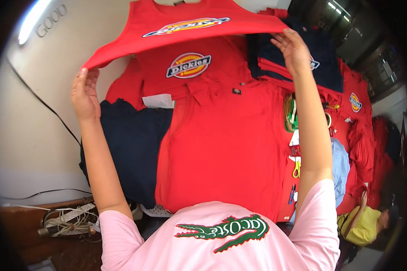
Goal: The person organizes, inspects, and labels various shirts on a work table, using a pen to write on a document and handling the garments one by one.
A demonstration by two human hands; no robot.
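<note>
Both my arms are raised, stretching a red tank top (135, 34) between them above the worktable. My left hand (86, 92) pinches its lower left corner, and my right hand (295, 52) grips the opposite corner. An oval printed badge shows on the front of the lifted garment. Below, a red shirt (226, 149) lies flat in front of me, with a small dark label at its neck. Behind it rests another red garment with a badge (188, 65), partly overhung by the tank top. Next to the flat shirt, on the left, is a dark navy garment (131, 144).
Folded navy and red garments (325, 49) are stacked at the far right. Yellow-handled scissors (296, 169), blue pens (292, 194) and a tape roll (328, 119) lie near my right arm. Coiled cables (72, 223) sit at lower left. Another person in yellow (364, 226) is at the right.
</note>
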